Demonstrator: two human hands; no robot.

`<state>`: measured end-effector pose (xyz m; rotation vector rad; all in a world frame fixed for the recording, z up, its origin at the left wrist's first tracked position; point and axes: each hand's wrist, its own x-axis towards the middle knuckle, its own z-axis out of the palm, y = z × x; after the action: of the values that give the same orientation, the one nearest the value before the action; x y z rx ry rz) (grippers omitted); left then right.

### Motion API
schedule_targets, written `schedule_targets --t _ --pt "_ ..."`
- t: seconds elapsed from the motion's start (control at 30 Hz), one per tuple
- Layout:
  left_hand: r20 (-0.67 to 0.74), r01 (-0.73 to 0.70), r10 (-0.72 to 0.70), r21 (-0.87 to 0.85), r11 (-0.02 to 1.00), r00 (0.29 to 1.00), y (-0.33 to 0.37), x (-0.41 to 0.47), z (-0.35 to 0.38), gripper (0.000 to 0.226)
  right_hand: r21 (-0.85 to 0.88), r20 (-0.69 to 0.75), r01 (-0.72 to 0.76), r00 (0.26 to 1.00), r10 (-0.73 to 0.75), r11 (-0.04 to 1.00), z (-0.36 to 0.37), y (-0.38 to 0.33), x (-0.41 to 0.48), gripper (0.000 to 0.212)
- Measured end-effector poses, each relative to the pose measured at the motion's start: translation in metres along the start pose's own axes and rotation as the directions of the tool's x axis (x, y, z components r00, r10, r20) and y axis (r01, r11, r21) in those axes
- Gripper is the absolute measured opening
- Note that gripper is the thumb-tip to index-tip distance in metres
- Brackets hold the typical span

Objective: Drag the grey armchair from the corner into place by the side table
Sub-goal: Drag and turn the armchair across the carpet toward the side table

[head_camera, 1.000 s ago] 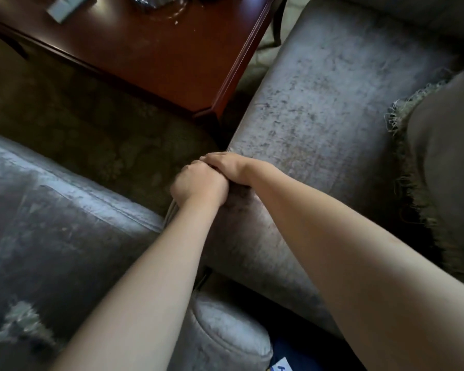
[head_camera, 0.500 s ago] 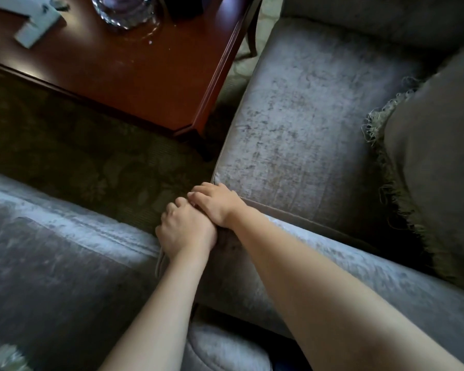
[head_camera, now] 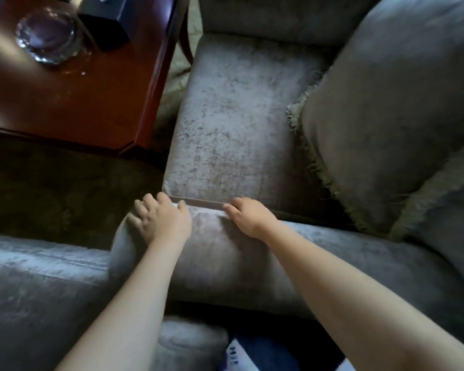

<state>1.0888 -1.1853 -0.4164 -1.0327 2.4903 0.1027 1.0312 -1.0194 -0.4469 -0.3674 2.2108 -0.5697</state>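
The fingers (head_camera: 148, 202) of the left hand (head_camera: 162, 218) are spread wide and lie over the rounded front end of the near armrest (head_camera: 225, 253), with the thumb pointing towards the seat. The right hand (head_camera: 248, 216) sits just beside it on the same armrest, apart from the left. Its fingers (head_camera: 232, 207) are held close together and curled over the armrest's inner edge, at the dark seam where the armrest meets the seat cushion (head_camera: 239, 116); the fingertips cannot be made out clearly. Both bare forearms reach up from the bottom of the view, the left from the lower middle and the right from the lower right corner. The armrest belongs to the grey armchair (head_camera: 265, 22), covered in worn, velvety fabric, which fills the middle and right of the view. A large grey fringed cushion (head_camera: 386, 116) leans against the chair's right side. The seat's left edge stands just beside the reddish-brown wooden side table (head_camera: 78, 103) at upper left, with a narrow strip of pale patterned floor between them. On the table stand a cut-glass dish (head_camera: 47, 37) and a dark box (head_camera: 105, 25), close together. Dark patterned carpet (head_camera: 65, 196) lies below the table. Another grey upholstered piece (head_camera: 38, 290) fills the lower left, touching the armrest's front end. Something blue and white (head_camera: 265, 352) shows at the bottom edge between the forearms.
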Motion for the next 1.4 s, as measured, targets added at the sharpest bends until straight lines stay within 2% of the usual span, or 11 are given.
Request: schedule_targets --t 0.07,0.13,0.27,0.37,0.5,0.63,0.83,1.03,1.27,1.33,1.4 --pt "0.059 -0.252 0.249 0.037 0.967 0.967 0.057 -0.035 0.013 0.048 -0.031 -0.066 -0.111 0.992 0.109 0.993 -0.021 0.064 -0.039 0.039" --pt "0.176 -0.485 0.474 0.026 0.874 0.863 0.118 -0.083 0.03 0.045 -0.066 -0.145 -0.271 0.955 0.26 0.96 -0.041 0.13 -0.087 0.035" --pt "0.384 -0.712 0.653 0.016 0.702 0.653 0.224 -0.179 0.061 0.051 -0.047 -0.382 -0.477 0.82 0.426 0.877 -0.069 0.233 -0.173 0.03" --pt "0.369 -0.796 0.744 -0.017 0.605 0.557 0.275 -0.223 0.077 0.049 -0.06 -0.386 -0.476 0.822 0.419 0.878 -0.067 0.26 -0.182 0.03" --pt "0.271 -0.803 0.787 -0.078 0.591 0.553 0.291 -0.221 0.09 0.048 -0.125 -0.331 -0.455 0.857 0.396 0.881 -0.07 0.269 -0.164 0.037" --pt "0.379 -0.788 0.739 -0.041 0.615 0.557 0.301 -0.214 0.092 0.048 -0.056 -0.191 -0.435 0.888 0.418 0.899 -0.083 0.27 -0.151 0.038" --pt "0.412 -0.837 0.763 0.001 0.547 0.499 0.302 -0.203 0.095 0.035 0.081 -0.299 -0.52 0.801 0.518 0.85 -0.078 0.27 -0.146 0.037" --pt "0.387 -0.779 0.724 -0.022 0.626 0.571 0.286 -0.204 0.099 0.033 0.047 -0.301 -0.483 0.828 0.473 0.875 -0.062 0.263 -0.155 0.042" --pt "0.44 -0.849 0.757 0.02 0.529 0.482 0.274 -0.209 0.095 0.048 -0.006 -0.196 -0.458 0.872 0.448 0.889 -0.067 0.247 -0.176 0.043" --pt "0.411 -0.831 0.756 0.004 0.557 0.509 0.263 -0.207 0.088 0.051 -0.068 -0.184 -0.495 0.86 0.477 0.866 -0.071 0.236 -0.186 0.047" --pt "0.359 -0.787 0.724 0.05 0.615 0.589 0.244 -0.208 0.08 0.052 -0.149 -0.165 -0.555 0.83 0.533 0.818 -0.075 0.221 -0.195 0.051"
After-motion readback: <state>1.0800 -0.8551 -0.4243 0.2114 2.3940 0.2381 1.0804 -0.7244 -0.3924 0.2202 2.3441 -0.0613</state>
